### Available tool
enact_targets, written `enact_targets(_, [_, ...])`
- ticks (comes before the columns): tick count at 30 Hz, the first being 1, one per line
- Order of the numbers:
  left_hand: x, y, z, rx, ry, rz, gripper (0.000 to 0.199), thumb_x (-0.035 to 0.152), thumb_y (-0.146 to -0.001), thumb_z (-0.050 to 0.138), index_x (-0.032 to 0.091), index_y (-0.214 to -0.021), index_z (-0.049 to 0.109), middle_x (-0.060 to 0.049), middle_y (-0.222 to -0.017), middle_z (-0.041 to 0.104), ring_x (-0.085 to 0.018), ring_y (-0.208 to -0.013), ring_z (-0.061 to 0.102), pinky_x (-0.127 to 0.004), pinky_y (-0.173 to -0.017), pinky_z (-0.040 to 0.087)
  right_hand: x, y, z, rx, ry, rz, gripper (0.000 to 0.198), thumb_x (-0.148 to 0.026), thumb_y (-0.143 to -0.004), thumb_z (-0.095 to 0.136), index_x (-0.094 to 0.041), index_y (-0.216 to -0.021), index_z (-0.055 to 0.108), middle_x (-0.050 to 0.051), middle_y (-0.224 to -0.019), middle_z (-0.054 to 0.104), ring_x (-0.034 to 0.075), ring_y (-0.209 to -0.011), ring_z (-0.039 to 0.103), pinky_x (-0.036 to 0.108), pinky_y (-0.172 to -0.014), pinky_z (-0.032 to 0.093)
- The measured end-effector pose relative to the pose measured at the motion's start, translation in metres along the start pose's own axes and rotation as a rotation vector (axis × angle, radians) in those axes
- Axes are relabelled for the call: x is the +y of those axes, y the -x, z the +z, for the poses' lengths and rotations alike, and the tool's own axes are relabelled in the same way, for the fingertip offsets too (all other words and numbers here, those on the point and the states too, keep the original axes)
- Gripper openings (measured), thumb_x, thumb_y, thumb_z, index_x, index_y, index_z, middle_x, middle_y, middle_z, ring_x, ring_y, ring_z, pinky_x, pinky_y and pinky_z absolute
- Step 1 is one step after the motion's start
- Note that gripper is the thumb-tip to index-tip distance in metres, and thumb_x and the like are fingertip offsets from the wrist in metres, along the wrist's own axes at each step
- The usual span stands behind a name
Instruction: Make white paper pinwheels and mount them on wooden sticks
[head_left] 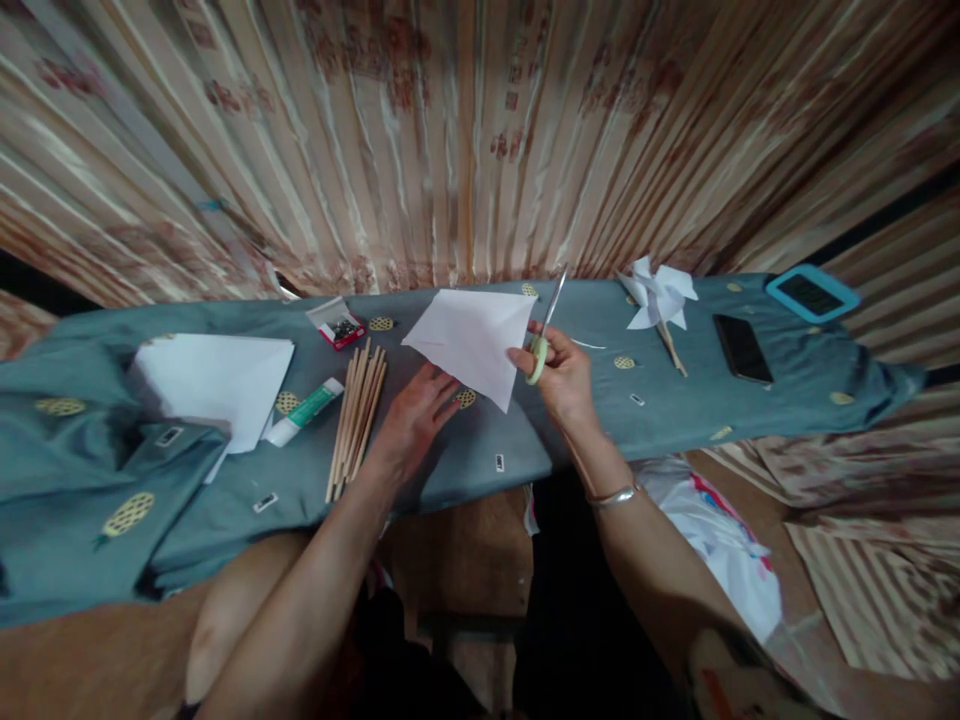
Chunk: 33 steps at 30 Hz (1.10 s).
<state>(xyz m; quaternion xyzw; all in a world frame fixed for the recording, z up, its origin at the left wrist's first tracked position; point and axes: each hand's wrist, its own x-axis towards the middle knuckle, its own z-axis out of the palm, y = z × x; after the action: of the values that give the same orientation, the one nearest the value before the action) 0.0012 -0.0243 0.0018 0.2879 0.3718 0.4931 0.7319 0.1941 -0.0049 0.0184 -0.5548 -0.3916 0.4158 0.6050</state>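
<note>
A white sheet of paper, turned cornerwise with faint crease lines, is in front of me over the cloth. At its lower left edge is my left hand, fingers stretched and apart; the fingertips meet the edge, and whether they pinch it I cannot make out. My right hand is closed round scissors with pale green handles, blades pointing up and away. The right thumb touches the sheet's right edge. A thin white paper strip lies just right of this hand.
Left on the cloth are a paper stack, a glue stick, wooden sticks and a small red-and-white box of metal pieces. Right are a paper pinwheel, a phone and a blue-framed device. A curtain hangs behind.
</note>
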Motion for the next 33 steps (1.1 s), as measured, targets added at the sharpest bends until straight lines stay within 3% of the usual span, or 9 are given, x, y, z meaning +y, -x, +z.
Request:
enact_targets(6, [0.002,0.0,0.019,0.08,-0.018,0.201,0.055,0.035,-0.061,0.081,0.019,-0.11,0.063,-0.011,-0.119,0.07,-0.03,-0.118,0.063,-0.043,-0.1,0.05,0.005,0.013,0.022,-0.13,-0.027,0.053,0.067,-0.045,-0.05,0.087,-0.02,-0.107,0.063,-0.007,-0.065,0.066,0.012,-0.063,0.059,0.027,-0.064,0.048])
enact_targets(10, [0.005,-0.005,0.011,0.273,-0.158,0.3,0.052,0.024,-0.059,0.08,0.019,-0.108,0.065,-0.009,-0.115,0.072,-0.028,-0.107,0.067,-0.043,-0.098,0.051,0.005,0.018,0.025,-0.182,-0.027,0.106,0.063,-0.047,-0.048,0.088,-0.021,-0.098,0.063,-0.006,-0.065,0.067,0.012,-0.062,0.058,0.026,-0.061,0.048])
enact_targets(12, [0.007,-0.009,0.003,0.337,-0.21,0.361,0.046,0.024,-0.06,0.079,0.02,-0.104,0.066,-0.008,-0.115,0.072,-0.027,-0.106,0.067,-0.042,-0.098,0.051,0.004,0.022,0.023,-0.237,0.019,0.135,0.058,-0.051,-0.053,0.086,-0.019,-0.096,0.064,-0.005,-0.063,0.065,0.012,-0.06,0.056,0.025,-0.057,0.045])
enact_targets(15, [0.014,-0.013,-0.008,0.39,-0.236,0.408,0.041,0.023,-0.061,0.078,0.019,-0.101,0.067,-0.008,-0.109,0.073,-0.026,-0.105,0.067,-0.04,-0.099,0.051,0.005,0.029,0.014,-0.389,0.098,0.182,0.052,-0.058,-0.064,0.08,-0.018,-0.095,0.066,-0.002,-0.066,0.066,0.011,-0.059,0.054,0.023,-0.053,0.04])
enact_targets(19, [0.026,-0.014,-0.017,0.446,-0.205,0.444,0.049,0.024,-0.06,0.08,0.019,-0.105,0.065,-0.008,-0.107,0.074,-0.025,-0.105,0.068,-0.038,-0.098,0.052,0.008,0.039,0.0,-0.674,0.183,0.312,0.052,-0.058,-0.067,0.079,-0.017,-0.096,0.068,0.002,-0.076,0.069,0.011,-0.062,0.055,0.023,-0.054,0.041])
enact_targets(24, [0.03,-0.011,-0.02,0.391,-0.198,0.473,0.046,0.022,-0.063,0.078,0.022,-0.106,0.063,-0.004,-0.106,0.074,-0.023,-0.108,0.067,-0.034,-0.097,0.052,0.005,0.048,-0.006,-0.928,0.234,0.416,0.053,-0.056,-0.068,0.08,-0.015,-0.099,0.067,-0.001,-0.074,0.066,0.008,-0.06,0.053,0.021,-0.052,0.04])
enact_targets(33, [0.026,-0.009,-0.01,0.388,-0.226,0.431,0.049,0.027,-0.061,0.082,0.024,-0.107,0.066,-0.003,-0.103,0.074,-0.025,-0.108,0.067,-0.035,-0.097,0.054,0.003,0.047,-0.001,-0.931,0.188,0.452,0.052,-0.055,-0.066,0.081,-0.015,-0.096,0.067,-0.001,-0.072,0.067,0.008,-0.059,0.056,0.02,-0.052,0.043])
